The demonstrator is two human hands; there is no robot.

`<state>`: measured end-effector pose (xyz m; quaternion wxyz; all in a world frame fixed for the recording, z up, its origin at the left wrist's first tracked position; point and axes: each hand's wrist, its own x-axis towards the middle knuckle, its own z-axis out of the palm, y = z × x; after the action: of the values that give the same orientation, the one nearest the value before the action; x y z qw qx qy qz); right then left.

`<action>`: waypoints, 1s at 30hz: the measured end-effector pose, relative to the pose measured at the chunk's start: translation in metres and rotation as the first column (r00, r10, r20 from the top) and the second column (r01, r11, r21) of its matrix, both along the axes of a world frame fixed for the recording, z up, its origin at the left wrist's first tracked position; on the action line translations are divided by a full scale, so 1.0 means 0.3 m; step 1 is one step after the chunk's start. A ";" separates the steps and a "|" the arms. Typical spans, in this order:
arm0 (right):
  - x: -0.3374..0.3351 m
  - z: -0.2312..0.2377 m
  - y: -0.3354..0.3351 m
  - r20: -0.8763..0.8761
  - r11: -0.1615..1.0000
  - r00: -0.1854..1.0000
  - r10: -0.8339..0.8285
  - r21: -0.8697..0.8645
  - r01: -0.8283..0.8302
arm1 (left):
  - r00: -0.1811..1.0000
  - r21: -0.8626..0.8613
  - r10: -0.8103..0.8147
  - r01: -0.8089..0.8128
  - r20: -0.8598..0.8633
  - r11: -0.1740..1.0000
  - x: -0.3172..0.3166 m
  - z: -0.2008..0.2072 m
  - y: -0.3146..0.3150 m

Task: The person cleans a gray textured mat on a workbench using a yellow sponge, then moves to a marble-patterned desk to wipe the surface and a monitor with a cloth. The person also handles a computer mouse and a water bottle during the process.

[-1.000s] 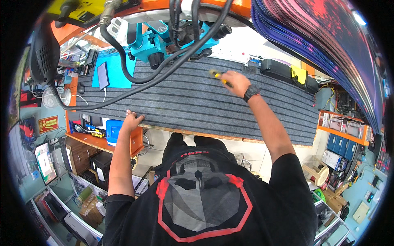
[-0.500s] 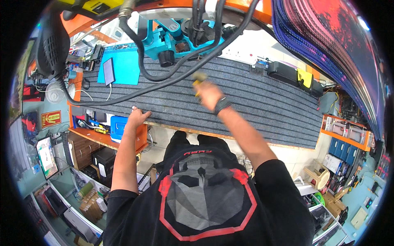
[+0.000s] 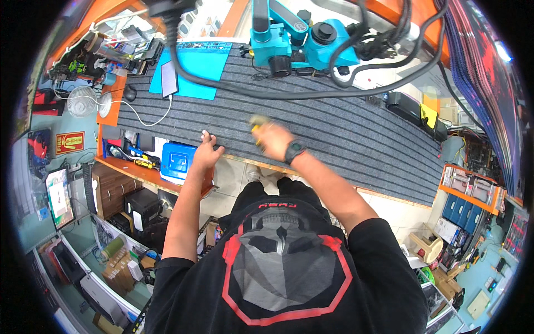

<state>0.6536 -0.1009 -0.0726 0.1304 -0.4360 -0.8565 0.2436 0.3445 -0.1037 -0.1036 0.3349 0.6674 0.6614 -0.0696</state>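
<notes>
A small brush (image 3: 257, 127) with a yellow handle and pale bristles is in my right hand (image 3: 275, 140), whose fingers are closed round it. The brush head is blurred, low over or touching the grey striped mat (image 3: 345, 133); which of the two, I cannot tell. My left hand (image 3: 207, 153) rests at the mat's front edge, holding nothing, thumb and fingers apart. It lies to the left of the brush, beside an open drawer (image 3: 133, 167).
A teal microscope (image 3: 278, 47) stands at the back, with thick black cables (image 3: 278, 93) hanging across. A phone (image 3: 169, 78) on a white cord lies on a blue pad (image 3: 200, 72). A blue-lidded box (image 3: 178, 160) sits in the drawer. A black case (image 3: 409, 108) is at the right.
My right hand has swept the brush leftward over the mat, nearer to my left hand. My left hand stays at the front edge. The whole view has shifted, showing the bench further right.
</notes>
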 end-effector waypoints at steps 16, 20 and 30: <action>0.730 -0.083 -0.681 0.328 0.325 0.245 -0.912 0.217 0.920 | 0.777 0.092 -0.112 0.069 0.619 0.993 -0.266 0.086 -0.251; -0.050 -0.118 -0.454 -0.054 0.770 0.778 -0.626 0.119 0.627 | 0.781 -0.057 -0.151 0.232 0.606 0.971 -0.224 0.087 -0.274; 0.843 -0.179 -0.837 -0.344 0.132 0.007 -0.939 -0.341 0.931 | 0.786 -0.278 -0.100 0.331 0.610 0.902 -0.152 0.085 -0.281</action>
<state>0.9065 -0.3520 -0.1264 0.4636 -0.8137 -0.2857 0.2031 0.2990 -0.1881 -0.0780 0.6301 0.6532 0.4193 -0.0242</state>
